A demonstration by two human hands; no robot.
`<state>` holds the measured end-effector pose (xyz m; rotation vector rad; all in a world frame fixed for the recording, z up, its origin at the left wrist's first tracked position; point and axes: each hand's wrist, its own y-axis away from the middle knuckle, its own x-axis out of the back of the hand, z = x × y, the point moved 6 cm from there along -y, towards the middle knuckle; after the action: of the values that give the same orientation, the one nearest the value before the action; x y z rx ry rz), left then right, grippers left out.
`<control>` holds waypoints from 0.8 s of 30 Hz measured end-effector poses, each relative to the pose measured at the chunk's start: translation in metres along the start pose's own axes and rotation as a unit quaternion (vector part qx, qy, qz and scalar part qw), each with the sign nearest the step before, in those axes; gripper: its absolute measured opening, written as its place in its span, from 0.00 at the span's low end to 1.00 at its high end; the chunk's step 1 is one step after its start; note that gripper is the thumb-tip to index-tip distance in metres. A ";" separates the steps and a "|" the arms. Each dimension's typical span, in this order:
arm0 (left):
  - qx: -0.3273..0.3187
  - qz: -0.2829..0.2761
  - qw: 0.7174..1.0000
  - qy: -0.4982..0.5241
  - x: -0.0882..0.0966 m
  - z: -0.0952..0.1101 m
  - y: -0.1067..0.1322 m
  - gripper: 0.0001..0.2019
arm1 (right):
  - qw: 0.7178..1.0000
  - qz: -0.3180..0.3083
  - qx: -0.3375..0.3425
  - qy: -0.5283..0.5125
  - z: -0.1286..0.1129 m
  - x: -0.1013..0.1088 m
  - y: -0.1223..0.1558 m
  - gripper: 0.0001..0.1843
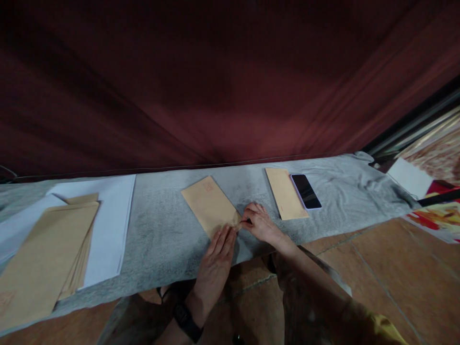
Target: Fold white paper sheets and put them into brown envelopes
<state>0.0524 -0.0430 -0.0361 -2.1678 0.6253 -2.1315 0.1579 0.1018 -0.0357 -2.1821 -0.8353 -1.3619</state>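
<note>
A brown paper envelope (209,202) lies at a slant on the grey cloth in front of me. My left hand (217,256) rests flat on its near end, fingers stretched out side by side, with a dark band on the wrist. At the same end, my right hand (259,223) is closed in a pinch on the envelope's near right corner or flap. The fingers partly hide that edge. Red print shows near the far end of the envelope. Right of my right hand, a second brown envelope (286,194) lies flat beside a phone (306,191) with a pale purple edge.
To the left, a stack of larger brown envelopes (53,244) lies over white paper sheets (114,215). The grey cloth (158,225) covers a narrow table. Behind it hangs a dark red curtain (230,96). Colourful printed material (440,211) is at the far right, above tiled floor (388,258).
</note>
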 end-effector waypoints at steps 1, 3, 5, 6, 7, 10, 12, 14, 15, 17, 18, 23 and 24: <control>0.003 -0.002 1.000 -0.004 -0.001 0.001 0.001 0.32 | 1.000 0.002 0.000 -0.003 0.000 0.000 0.000 0.03; 0.011 0.000 1.000 -0.010 0.000 0.004 0.002 0.30 | 1.000 0.005 -0.003 -0.009 0.002 -0.001 -0.001 0.03; 0.023 -0.007 1.000 -0.014 0.002 0.007 0.003 0.29 | 1.000 0.006 -0.006 -0.012 0.003 -0.001 -0.001 0.04; 0.032 -0.012 0.999 -0.015 0.002 0.008 0.004 0.29 | 1.000 0.004 -0.006 -0.013 0.004 -0.002 -0.001 0.04; 0.042 -0.015 0.999 -0.015 0.003 0.010 0.005 0.28 | 1.000 0.003 -0.007 -0.013 0.004 -0.002 0.000 0.05; 0.080 -0.014 0.997 -0.005 0.006 0.014 0.008 0.27 | 1.000 -0.001 -0.007 -0.017 0.006 -0.003 0.000 0.04; 0.103 -0.011 0.995 0.004 0.007 0.016 0.011 0.28 | 1.000 0.001 -0.005 -0.022 0.007 -0.004 0.000 0.04; 0.121 -0.011 0.993 0.007 0.007 0.017 0.015 0.28 | 0.999 0.008 -0.002 -0.032 0.009 -0.005 -0.001 0.03; 0.128 -0.013 0.992 0.005 0.007 0.017 0.017 0.28 | 0.999 0.013 0.000 -0.038 0.011 -0.005 -0.001 0.03; 0.142 -0.024 0.990 -0.001 0.007 0.016 0.020 0.27 | 0.998 0.020 0.010 -0.053 0.015 -0.005 -0.003 0.04; 0.147 -0.031 0.989 -0.004 0.008 0.016 0.022 0.27 | 0.998 0.022 0.016 -0.060 0.016 -0.004 -0.004 0.05; 0.149 -0.049 0.988 -0.014 0.010 0.015 0.024 0.26 | 0.995 0.052 0.025 -0.080 0.011 0.006 -0.001 0.06; 0.148 -0.048 0.988 -0.015 0.011 0.015 0.023 0.26 | 0.994 0.066 0.027 -0.083 0.005 0.009 0.001 0.07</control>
<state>0.0604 -0.0715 -0.0338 -2.0986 0.1884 -2.0737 0.1649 0.1068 -0.0297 -2.2880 -0.7620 -1.0960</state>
